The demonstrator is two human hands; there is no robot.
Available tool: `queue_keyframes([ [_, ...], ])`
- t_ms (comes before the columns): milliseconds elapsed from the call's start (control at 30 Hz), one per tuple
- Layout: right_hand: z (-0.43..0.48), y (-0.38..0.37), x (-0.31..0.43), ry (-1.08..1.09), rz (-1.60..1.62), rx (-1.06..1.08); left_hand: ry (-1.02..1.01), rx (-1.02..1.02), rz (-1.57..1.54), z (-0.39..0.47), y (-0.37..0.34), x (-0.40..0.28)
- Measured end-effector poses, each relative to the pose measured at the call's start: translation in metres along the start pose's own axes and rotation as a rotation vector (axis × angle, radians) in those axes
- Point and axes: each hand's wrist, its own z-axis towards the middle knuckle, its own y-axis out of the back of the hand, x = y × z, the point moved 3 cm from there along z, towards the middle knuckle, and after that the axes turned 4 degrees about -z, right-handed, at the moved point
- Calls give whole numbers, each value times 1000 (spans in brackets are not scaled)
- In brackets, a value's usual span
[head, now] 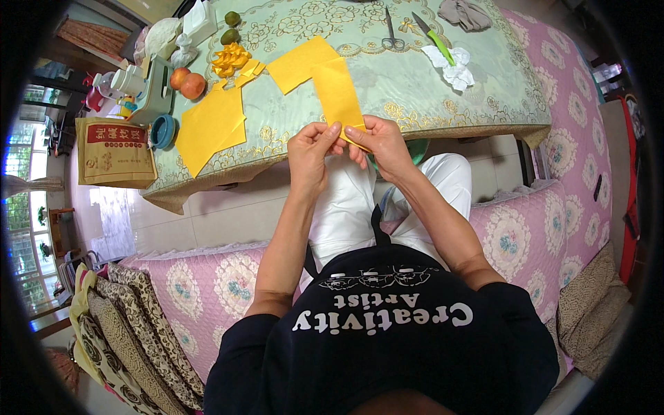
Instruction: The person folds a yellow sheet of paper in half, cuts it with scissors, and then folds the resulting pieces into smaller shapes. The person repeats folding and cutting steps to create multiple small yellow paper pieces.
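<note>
A strip of yellow paper (340, 93) reaches over the table's near edge, its lower end pinched between both hands. My left hand (315, 148) grips the lower left corner with the thumb on top. On the right corner, my right hand (381, 145) presses its thumb, and a narrow fold shows along that end. The strip's far end overlaps another yellow sheet (301, 62) lying on the tablecloth. Further left lie larger yellow sheets (210, 129), small yellow paper pieces (249, 72) and a pile of folded yellow paper pieces (230, 59).
Scissors (392, 42), a green-handled knife (441, 46) on crumpled white tissue (456, 72) and a grey cloth (464, 14) lie at the far right. Red-orange fruits (192, 86), a blue round dish (163, 132) and a brown paper bag (115, 153) stand left. A pink quilted sofa (207, 290) surrounds the seat.
</note>
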Motion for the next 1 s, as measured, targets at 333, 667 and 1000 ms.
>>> queue_keyframes([
  [333, -9, -1, 5, -69, -8, 40, -45, 69, 80, 22, 6, -12],
  [667, -13, 3, -2, -146, -90, 97, -125, -16, 1, 35, 6, -24],
  [1000, -14, 5, -5, -162, -117, 105, -247, -100, 10, 46, 16, -27],
])
